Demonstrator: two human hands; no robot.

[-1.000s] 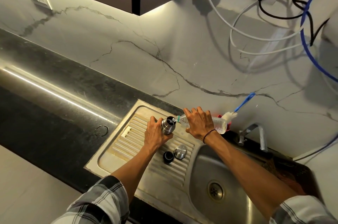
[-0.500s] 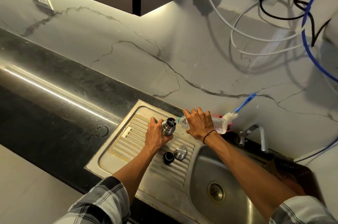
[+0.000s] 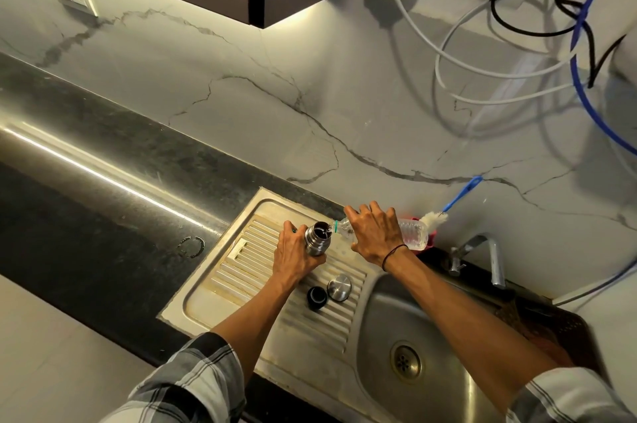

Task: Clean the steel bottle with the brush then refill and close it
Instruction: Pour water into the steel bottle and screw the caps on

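Note:
The steel bottle (image 3: 317, 239) stands upright and uncapped on the ribbed drainboard (image 3: 241, 260). My left hand (image 3: 294, 252) grips its body from the left. My right hand (image 3: 374, 233) holds a clear plastic bottle (image 3: 412, 233) tipped on its side, its mouth at the steel bottle's opening. A steel cap (image 3: 339, 287) and a black inner cap (image 3: 317, 296) lie on the drainboard nearer to me. The bottle brush (image 3: 448, 207), with a blue handle and white bristles, leans against the wall behind the plastic bottle.
The sink basin (image 3: 396, 312) with its drain lies to the right, and a tap (image 3: 482, 250) stands behind it. A red object (image 3: 429, 239) sits under the brush. Dark counter (image 3: 103, 188) extends left. Cables (image 3: 517, 53) hang on the wall.

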